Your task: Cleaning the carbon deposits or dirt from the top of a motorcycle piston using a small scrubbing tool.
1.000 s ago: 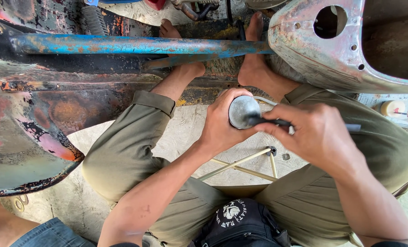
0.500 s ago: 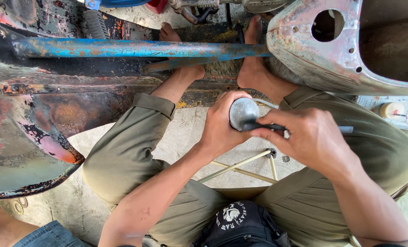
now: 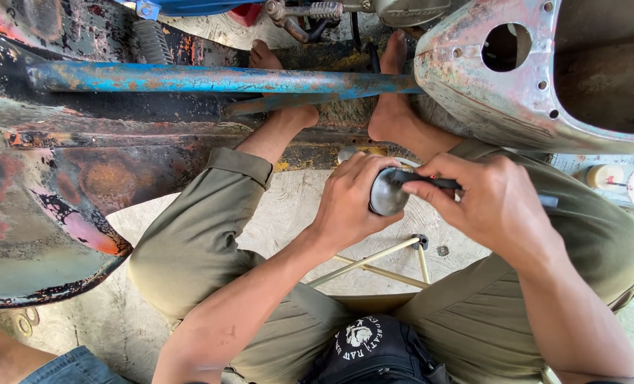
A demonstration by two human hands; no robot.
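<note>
My left hand (image 3: 349,203) is wrapped around a round grey metal part (image 3: 387,193), whose flat face points up at me. My right hand (image 3: 484,203) pinches a thin dark tool (image 3: 431,182) whose tip lies across the top of that metal part. Both hands hover above my knees, over my olive trousers (image 3: 189,249). My bare feet (image 3: 392,107) rest against the rusty scooter frame in front of me.
A rusty, stripped scooter body (image 3: 46,206) lies at left, with a blue-painted tube (image 3: 210,78) across it. A bare metal shell (image 3: 516,92) with round holes sits upper right. Cream stool legs (image 3: 374,259) show between my knees. Small containers (image 3: 605,178) stand at far right.
Both hands with the metal part and tool have stayed nearly still, shifting only slightly; the tool tip has moved a little across the part's top.
</note>
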